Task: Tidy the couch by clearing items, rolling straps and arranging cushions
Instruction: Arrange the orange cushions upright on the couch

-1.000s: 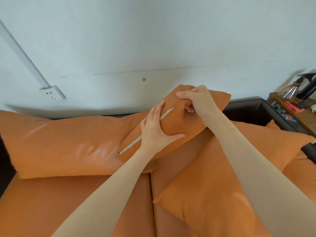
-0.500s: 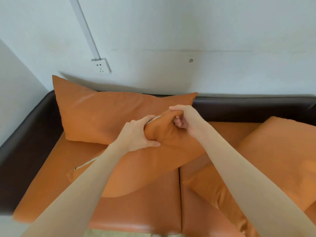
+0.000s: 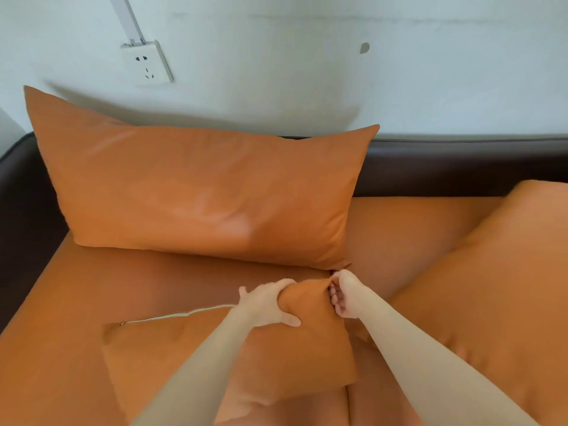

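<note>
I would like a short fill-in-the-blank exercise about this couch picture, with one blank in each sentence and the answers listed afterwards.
1. Both hands grip the small orange leather cushion at its ____ corner.
2. The pale strip along this cushion's far edge is a ____.
3. The large orange leather cushion leans against the ____ behind the couch.
4. The white wall socket is mounted ____ the large cushion.

The left hand and the right hand hold the same corner.

Answers: far right; zipper; wall; above
</note>
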